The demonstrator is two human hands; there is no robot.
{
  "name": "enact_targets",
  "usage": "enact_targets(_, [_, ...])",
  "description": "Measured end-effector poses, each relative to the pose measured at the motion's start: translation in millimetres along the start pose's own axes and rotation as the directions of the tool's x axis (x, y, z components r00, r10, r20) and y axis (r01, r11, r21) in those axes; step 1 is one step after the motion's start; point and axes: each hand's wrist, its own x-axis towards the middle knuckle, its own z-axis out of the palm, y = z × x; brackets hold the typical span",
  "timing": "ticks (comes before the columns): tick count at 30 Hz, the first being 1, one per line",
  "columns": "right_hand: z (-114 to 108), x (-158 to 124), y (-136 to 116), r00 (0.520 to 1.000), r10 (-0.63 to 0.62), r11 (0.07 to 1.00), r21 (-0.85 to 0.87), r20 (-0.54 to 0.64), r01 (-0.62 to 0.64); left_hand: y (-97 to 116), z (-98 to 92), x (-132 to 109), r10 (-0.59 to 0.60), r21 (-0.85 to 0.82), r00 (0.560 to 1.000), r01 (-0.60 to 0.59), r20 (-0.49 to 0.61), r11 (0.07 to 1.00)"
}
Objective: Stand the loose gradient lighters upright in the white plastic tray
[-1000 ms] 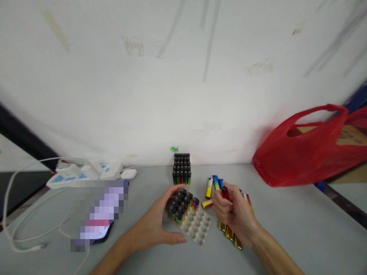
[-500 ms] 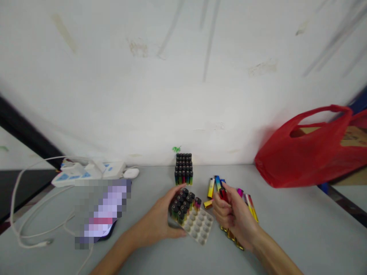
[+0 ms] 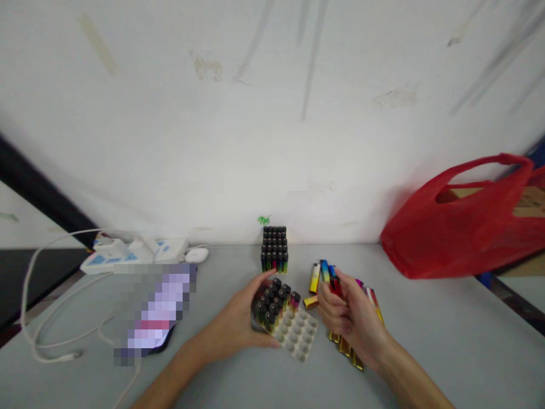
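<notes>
My left hand (image 3: 238,322) grips the left side of a white plastic tray (image 3: 297,335) with round pockets. Several black-capped lighters (image 3: 272,300) stand in its far rows; the near pockets hold nothing. My right hand (image 3: 351,319) is closed round a red lighter (image 3: 334,284), held upright just right of the tray. Loose coloured lighters (image 3: 319,272) lie on the table beyond and under that hand, with gold ones (image 3: 346,349) below it. A full block of lighters (image 3: 275,250) stands by the wall.
A red plastic bag (image 3: 460,227) holding a cardboard box sits at the right. A white power strip (image 3: 136,253) with cables and a phone with a blurred screen (image 3: 155,312) lie at the left. The grey table (image 3: 447,341) meets a white wall.
My left hand has closed in on the tray and tilted it slightly. My right hand keeps the red lighter and has barely shifted. The view drifted a little.
</notes>
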Motion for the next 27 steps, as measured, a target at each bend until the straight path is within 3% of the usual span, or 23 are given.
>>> enact_targets(10, [2.6,-2.6,3.9,0.996,-0.004,0.997,-0.08,-0.088,-0.003,-1.7,-0.2,0.4,-0.014,0.021,1.0,0.014,0.0,1.0])
enact_targets(14, [3.3,-1.9,5.8,0.991,-0.061,0.994,-0.1,-0.117,0.05,0.4,-0.2,0.8,-0.006,0.002,1.0,0.006,-0.014,1.0])
enact_targets(21, [2.8,1.0,5.2,0.998,-0.032,0.992,-0.123,-0.054,0.025,-0.9,-0.8,1.5,0.011,-0.001,1.0,-0.011,0.001,1.0])
enact_targets(24, [5.6,-0.3,9.6,0.977,-0.183,0.955,-0.254,-0.108,0.151,-1.5,-0.8,1.5,0.002,0.013,1.0,-0.002,-0.007,1.0])
enact_targets(27, [11.0,-3.0,12.1,0.915,-0.389,0.84,-0.448,-0.106,0.305,-0.6,-0.4,1.6,-0.014,0.011,1.0,0.014,-0.005,1.0])
